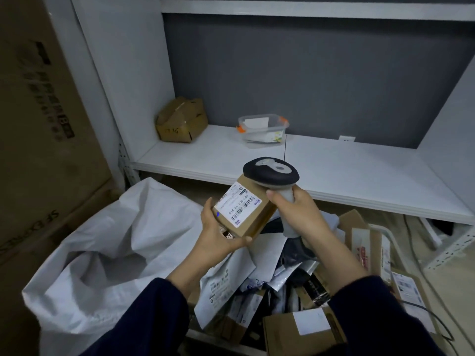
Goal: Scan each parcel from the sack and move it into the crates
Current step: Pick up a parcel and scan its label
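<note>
My left hand (218, 236) grips a small brown cardboard parcel (253, 219) from below, its white barcode label facing up. My right hand (298, 211) is closed on the grey handle of a barcode scanner (271, 172), whose dark head hovers over the parcel's far end. A small blue light spot shows on the parcel's left corner. The white woven sack (102, 253) lies open at the lower left. Below my hands is a heap of scanned parcels (270, 291), mailer bags and boxes; the crate under them is hidden.
A white shelf (334, 173) runs behind, holding a dented cardboard box (181, 120) and a clear plastic tub (263, 129) with orange clips. A tall brown carton (38, 124) stands at the left. Cables (421, 273) trail on the floor at right.
</note>
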